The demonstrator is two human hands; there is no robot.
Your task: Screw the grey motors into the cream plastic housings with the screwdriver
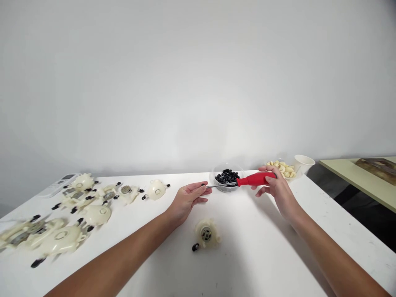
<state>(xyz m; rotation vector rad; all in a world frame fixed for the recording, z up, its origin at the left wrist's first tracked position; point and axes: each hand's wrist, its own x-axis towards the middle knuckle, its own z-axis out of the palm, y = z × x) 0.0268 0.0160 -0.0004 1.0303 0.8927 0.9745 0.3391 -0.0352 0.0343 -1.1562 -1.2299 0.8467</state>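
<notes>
My right hand is closed on the red handle of a screwdriver, whose metal shaft points left. At the shaft's tip, my left hand pinches a small black part; its exact shape is hidden by the fingers. Just behind the shaft stands a clear round bowl of small black parts. Below my hands, a cream plastic housing with a small motor lies on the white table, a black piece on its lower left lug.
Several cream housings with black-tipped lugs lie across the table's left side. Behind them is a white digital scale. At the back right are cream-coloured small pieces in a container and a white cup. A greenish table stands farther right.
</notes>
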